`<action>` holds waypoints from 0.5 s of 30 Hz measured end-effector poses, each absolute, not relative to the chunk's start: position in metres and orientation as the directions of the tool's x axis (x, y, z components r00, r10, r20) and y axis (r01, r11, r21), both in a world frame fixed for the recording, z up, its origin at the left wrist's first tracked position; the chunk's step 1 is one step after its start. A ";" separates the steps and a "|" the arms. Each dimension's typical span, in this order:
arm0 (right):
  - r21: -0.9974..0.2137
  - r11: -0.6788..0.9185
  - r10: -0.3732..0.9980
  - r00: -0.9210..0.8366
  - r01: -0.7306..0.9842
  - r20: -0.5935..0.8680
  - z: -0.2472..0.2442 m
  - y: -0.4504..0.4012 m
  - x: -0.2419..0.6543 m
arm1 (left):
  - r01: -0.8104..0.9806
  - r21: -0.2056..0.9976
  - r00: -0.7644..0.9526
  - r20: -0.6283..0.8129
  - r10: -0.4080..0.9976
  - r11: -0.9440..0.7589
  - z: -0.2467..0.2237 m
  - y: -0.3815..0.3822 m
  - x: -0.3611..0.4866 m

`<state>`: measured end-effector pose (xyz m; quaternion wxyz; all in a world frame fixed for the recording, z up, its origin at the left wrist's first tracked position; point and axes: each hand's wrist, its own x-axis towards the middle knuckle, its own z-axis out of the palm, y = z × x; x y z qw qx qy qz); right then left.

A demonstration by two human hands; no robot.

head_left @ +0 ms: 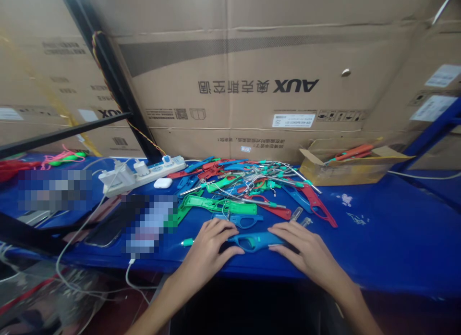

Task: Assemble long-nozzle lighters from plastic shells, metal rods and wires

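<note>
A blue long-nosed gas lighter (262,240) with a green trigger lies level at the table's front edge, gripped at both ends. My left hand (212,246) is closed round its nozzle side, and the green tip shows past the knuckles. At the handle end my right hand (304,246) pinches the body between thumb and fingers. Just behind is a loose blue lighter shell half (248,221). Small clear plastic pieces (297,213) rest beyond my right fingertips. A heap of red, green and blue lighter parts with metal rods and wires (245,181) spreads behind.
A cardboard box (324,174) with orange lighters stands at the back right. To the left are a white power strip (154,172), a white earbud case (163,183), two phones and trailing cables. Large cartons (252,51) wall off the back; a black metal post (108,70) rises at left.
</note>
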<state>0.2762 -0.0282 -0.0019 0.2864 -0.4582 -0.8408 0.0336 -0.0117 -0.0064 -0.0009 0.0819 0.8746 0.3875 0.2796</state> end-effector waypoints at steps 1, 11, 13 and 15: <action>-0.320 0.577 0.791 -0.418 0.752 0.446 -0.002 -0.028 0.276 | 0.634 0.353 0.547 0.423 0.722 -0.688 -0.001 -0.006 -0.012; -0.322 0.569 0.798 -0.413 0.756 0.440 -0.003 -0.029 0.278 | 0.631 0.336 0.575 0.403 0.712 -0.699 0.004 -0.008 -0.012; -0.320 0.570 0.796 -0.411 0.757 0.444 -0.003 -0.029 0.277 | 0.631 0.338 0.578 0.395 0.714 -0.698 0.004 -0.009 -0.012; -0.312 0.570 0.793 -0.409 0.760 0.452 -0.003 -0.029 0.277 | 0.635 0.337 0.580 0.387 0.717 -0.696 0.004 -0.009 -0.011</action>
